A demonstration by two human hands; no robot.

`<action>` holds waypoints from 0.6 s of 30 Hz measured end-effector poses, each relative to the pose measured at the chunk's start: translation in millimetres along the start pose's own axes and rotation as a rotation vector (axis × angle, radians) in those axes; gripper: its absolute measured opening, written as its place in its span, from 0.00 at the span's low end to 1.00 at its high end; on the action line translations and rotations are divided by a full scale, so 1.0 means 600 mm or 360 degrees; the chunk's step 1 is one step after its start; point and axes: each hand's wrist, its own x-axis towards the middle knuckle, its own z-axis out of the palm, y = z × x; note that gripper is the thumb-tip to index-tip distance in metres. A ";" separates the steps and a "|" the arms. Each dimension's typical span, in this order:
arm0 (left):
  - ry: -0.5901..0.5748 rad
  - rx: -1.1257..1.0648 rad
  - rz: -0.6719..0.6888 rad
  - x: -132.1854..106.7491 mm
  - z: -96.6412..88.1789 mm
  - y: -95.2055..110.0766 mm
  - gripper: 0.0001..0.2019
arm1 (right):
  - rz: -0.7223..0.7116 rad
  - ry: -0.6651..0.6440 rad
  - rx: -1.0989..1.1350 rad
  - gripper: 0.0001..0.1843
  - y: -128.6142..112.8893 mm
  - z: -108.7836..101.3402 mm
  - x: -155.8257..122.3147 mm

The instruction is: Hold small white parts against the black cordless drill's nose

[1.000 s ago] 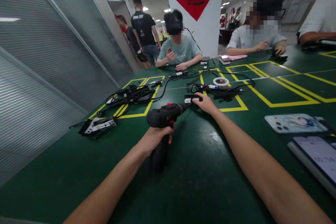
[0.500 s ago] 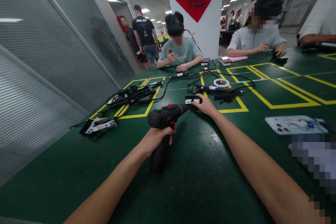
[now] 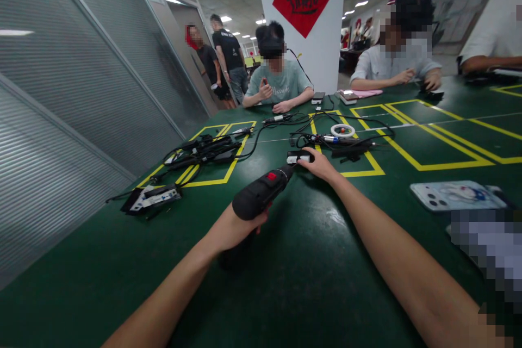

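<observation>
Plainly, the left hand (image 3: 234,228) has its fingers wrapped round the grip of a black power drill (image 3: 261,194), whose nose points toward one o'clock at a small black block (image 3: 294,158) on the green table (image 3: 305,272). The right hand (image 3: 320,165) holds that block, fingers closed on it. A phone (image 3: 457,196) lies at three o'clock.

Left forearm (image 3: 163,299) enters at the near edge and runs toward the far right. Left hand (image 3: 234,227) is closed in a full fist grip, thumb wrapped, near the centre. Right forearm (image 3: 391,250) extends almost straight from the near right corner toward the far left. Right hand (image 3: 320,166) lies palm down, fingers curled forward, fingertips hidden.
</observation>
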 end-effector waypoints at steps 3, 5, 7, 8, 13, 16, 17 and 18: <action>0.0039 0.0246 0.0116 -0.007 0.003 0.012 0.08 | 0.0140 0.0012 0.0304 0.35 0.011 -0.004 0.010; 0.0024 0.0376 0.0223 -0.008 0.009 0.021 0.09 | 0.0244 0.0025 0.0505 0.34 0.022 -0.006 0.018; -0.0007 0.0492 0.0284 -0.007 0.018 0.026 0.12 | 0.0311 0.0052 0.0619 0.32 0.032 -0.006 0.025; -0.0037 0.0552 0.0295 -0.006 0.022 0.026 0.14 | 0.0322 0.0065 0.0645 0.31 0.036 -0.005 0.027; -0.0243 0.0811 0.0327 -0.004 0.035 0.020 0.19 | 0.0303 0.0045 0.0638 0.26 0.042 -0.003 0.030; -0.0372 0.0866 0.0342 -0.008 0.041 0.018 0.25 | 0.0254 0.0021 0.0591 0.23 0.034 -0.005 0.026; -0.0425 0.0868 0.0349 -0.010 0.043 0.017 0.28 | 0.0229 0.0010 0.0562 0.21 0.031 -0.006 0.025; -0.0476 0.0863 0.0355 -0.011 0.046 0.017 0.31 | 0.0203 -0.0004 0.0534 0.20 0.030 -0.007 0.024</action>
